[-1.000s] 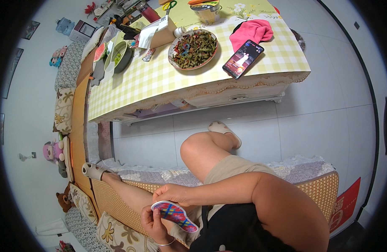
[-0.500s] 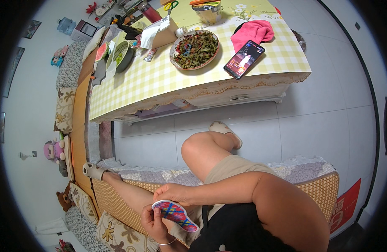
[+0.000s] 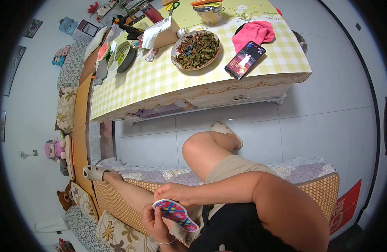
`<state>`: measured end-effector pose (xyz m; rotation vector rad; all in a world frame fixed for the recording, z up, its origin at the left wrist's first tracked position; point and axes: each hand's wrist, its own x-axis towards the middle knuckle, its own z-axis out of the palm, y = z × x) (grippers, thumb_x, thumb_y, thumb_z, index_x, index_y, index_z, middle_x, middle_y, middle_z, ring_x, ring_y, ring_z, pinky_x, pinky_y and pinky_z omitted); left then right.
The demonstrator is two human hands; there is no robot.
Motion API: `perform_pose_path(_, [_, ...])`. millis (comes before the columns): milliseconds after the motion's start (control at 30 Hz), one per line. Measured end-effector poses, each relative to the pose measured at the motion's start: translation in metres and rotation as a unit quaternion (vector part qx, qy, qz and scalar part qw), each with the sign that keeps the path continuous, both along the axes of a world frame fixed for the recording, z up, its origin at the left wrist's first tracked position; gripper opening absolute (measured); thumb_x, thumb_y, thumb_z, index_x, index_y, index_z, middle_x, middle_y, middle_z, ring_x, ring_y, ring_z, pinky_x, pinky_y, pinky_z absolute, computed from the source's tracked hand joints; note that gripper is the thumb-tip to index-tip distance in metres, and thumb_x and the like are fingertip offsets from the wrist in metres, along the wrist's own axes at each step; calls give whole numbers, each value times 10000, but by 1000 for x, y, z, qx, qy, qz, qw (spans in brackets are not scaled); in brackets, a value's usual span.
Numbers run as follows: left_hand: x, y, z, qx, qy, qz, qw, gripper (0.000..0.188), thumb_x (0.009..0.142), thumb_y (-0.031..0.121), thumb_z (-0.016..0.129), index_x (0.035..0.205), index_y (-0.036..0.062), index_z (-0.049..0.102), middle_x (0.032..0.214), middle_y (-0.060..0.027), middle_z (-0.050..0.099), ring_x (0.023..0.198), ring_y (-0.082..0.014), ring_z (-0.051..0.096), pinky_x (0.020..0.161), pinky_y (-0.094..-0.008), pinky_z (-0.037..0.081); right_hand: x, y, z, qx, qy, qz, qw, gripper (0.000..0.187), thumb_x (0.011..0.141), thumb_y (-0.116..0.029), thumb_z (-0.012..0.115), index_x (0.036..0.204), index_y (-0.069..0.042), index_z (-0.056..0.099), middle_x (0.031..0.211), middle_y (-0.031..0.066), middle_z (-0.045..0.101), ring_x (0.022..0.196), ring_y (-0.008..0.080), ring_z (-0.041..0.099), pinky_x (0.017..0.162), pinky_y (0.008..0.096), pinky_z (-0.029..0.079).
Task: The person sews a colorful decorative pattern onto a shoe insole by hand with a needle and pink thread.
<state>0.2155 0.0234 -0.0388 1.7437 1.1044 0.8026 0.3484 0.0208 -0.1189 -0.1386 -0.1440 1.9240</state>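
Observation:
A patterned insole (image 3: 176, 214), red with blue and yellow crossing lines and a white rim, is tilted above my lap. My left hand (image 3: 155, 223), with a bracelet at its wrist, is closed on the rounded end, thumb on the patterned face. Fingers bent together, my right hand (image 3: 172, 192) pinches at the white rim of that same end, close to the left thumb. Whether a needle or thread is between those fingertips cannot be seen. The insole's narrower end points toward my black top.
Ahead stands a table (image 3: 160, 90) with a checked cloth, a plate of dried-looking greens (image 3: 196, 49), a lit phone (image 3: 245, 60), a pink cloth (image 3: 254, 34), a tissue box (image 3: 161, 34) and a green basket (image 3: 121, 56). A woven mat (image 3: 118, 196) covers the seat; a patterned cushion (image 3: 118, 231) lies at left.
Both hands keep the same hold on the insole. The whole view has shifted very slightly; nothing else has visibly moved.

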Motion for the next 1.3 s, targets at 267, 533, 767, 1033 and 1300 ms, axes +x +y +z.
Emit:
perform_pose_path(267, [-3,-1,0,-13,10,-3,1000,74,900,68,583,870,5,559,798,-10,550,727,-75,494,683,-195,401,0,-1,0,-2,-12,-2,1000,91,815,-63,669,828,-12,596,738,46,609,634,94,581,565,222,482])
perform_pose_path(533, [-3,-2,-3,-12,5,3,1000,72,904,73,583,875,11,560,802,-7,553,727,-75,494,683,-193,400,-2,-2,-1,17,-30,-4,999,127,852,-140,654,831,-22,609,763,15,613,676,58,566,605,189,454])
perform_pose_path(767, [-7,-2,-7,-3,-4,-2,1000,88,907,78,588,889,-2,556,786,-6,546,687,-63,474,633,-184,387,-2,-2,1,-13,-6,-2,1000,104,802,-60,686,813,-13,595,732,46,607,626,96,575,559,221,478])
perform_pose_path(1033, [-7,-4,-4,-6,-9,0,1000,72,908,71,575,896,2,556,821,-16,555,741,-78,495,691,-198,402,-3,-3,1,1,-20,-7,1000,97,814,-79,679,816,-22,599,736,34,604,633,85,565,570,215,465])
perform_pose_path(1300, [-8,-7,-6,10,-11,3,1000,80,908,78,579,894,2,556,800,-8,550,700,-68,477,644,-188,392,-2,-7,6,-5,-15,-1,1000,93,807,-64,682,814,-18,602,734,37,607,633,87,571,565,215,471])
